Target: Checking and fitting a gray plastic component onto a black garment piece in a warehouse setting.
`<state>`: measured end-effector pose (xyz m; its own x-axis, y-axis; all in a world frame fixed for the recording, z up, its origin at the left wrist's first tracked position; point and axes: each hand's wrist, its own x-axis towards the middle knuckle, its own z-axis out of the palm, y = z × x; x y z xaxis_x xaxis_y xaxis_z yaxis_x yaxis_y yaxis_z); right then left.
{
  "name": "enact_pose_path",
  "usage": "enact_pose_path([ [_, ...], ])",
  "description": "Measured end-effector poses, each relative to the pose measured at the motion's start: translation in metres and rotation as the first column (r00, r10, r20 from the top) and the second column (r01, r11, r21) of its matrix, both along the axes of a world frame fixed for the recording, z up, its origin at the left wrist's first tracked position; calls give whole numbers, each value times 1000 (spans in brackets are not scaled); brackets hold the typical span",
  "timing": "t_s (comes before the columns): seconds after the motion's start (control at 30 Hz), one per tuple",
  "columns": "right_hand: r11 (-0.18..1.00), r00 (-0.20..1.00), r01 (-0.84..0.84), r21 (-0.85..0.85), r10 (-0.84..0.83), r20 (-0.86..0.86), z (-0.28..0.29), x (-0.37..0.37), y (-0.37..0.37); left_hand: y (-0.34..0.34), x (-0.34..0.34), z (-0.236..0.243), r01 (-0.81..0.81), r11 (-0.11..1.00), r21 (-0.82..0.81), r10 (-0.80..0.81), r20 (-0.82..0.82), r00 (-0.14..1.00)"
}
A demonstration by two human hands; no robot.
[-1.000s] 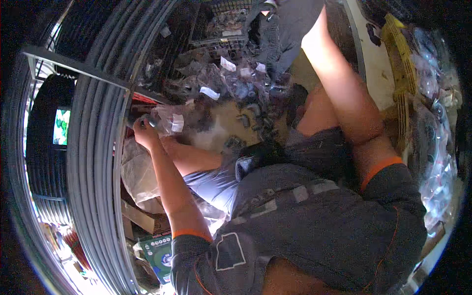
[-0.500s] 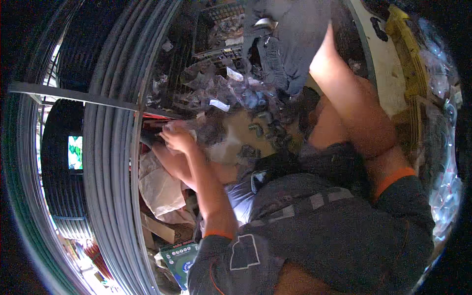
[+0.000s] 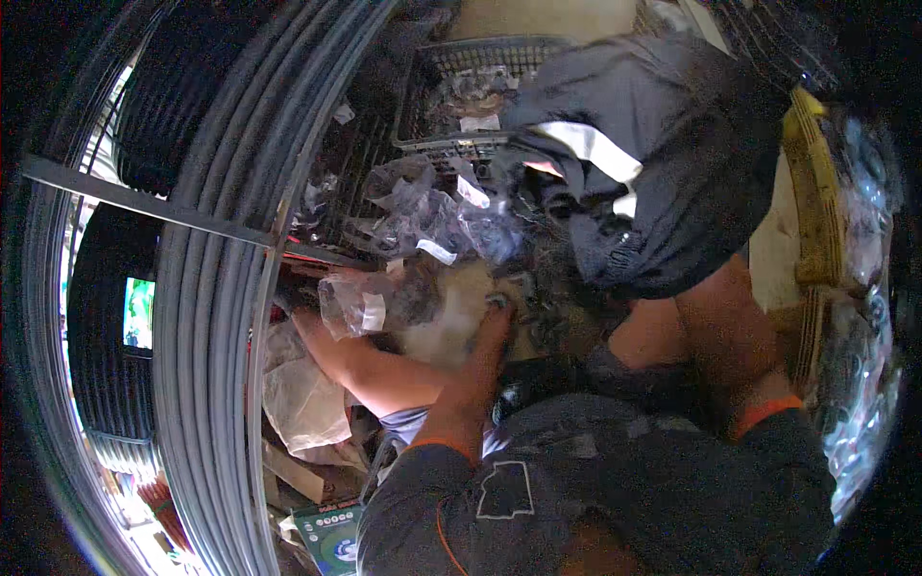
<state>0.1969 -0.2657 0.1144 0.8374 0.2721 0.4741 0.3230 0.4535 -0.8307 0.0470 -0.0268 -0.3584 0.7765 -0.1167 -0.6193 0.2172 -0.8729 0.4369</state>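
My left hand (image 3: 497, 315) reaches down to a loose pile of small dark grey pipe fittings (image 3: 549, 322) on the floor in front of me. Its fingers are closed around a small grey fitting (image 3: 497, 300). A large dark grey bag-like sheet (image 3: 672, 163) bulges in front of my right side. Behind its lower edge my right forearm (image 3: 730, 322) disappears, so the right hand and its fingers are hidden. Left of the pile, near my lower leg, lies a see-through plastic bag (image 3: 346, 300) with a white label. More crumpled plastic bags (image 3: 413, 202) with labels are heaped beyond the fittings.
A black plastic crate (image 3: 471, 144) holding bagged items stands at the far side. Long grey pipes on a metal rack (image 3: 144, 202) run along my left. A brown paper sheet (image 3: 305, 394) and a green box (image 3: 331, 538) lie beside it. Yellow ribbed stock (image 3: 814, 192) stands at right.
My left hand has let go of the see-through bag and moved right to the fittings. The dark grey sheet has swung right and towards me, covering my right hand.
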Motion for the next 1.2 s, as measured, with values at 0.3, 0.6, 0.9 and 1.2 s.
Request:
enact_pose_path([
  [0.3, 657, 754, 569, -495, -177, 632, 13, -19, 6, -1, 14, -16, -16, 999, -28, 23, 246, 969],
  [0.6, 435, 447, 806, -402, -3, 895, 13, -20, 13, 17, 16, 204, -263, 79, -962, 590, -168, 789],
  [0.9, 861, 853, 269, -433, -4, 522, -12, -102, 69, -11, -38, 425, 12, -395, -919, 549, -226, 805],
  [1.2, 868, 945, 172, -465, -11, 328, -29, -102, 74, -13, -25, 430, 78, 410, -909, 689, 365, 626],
])
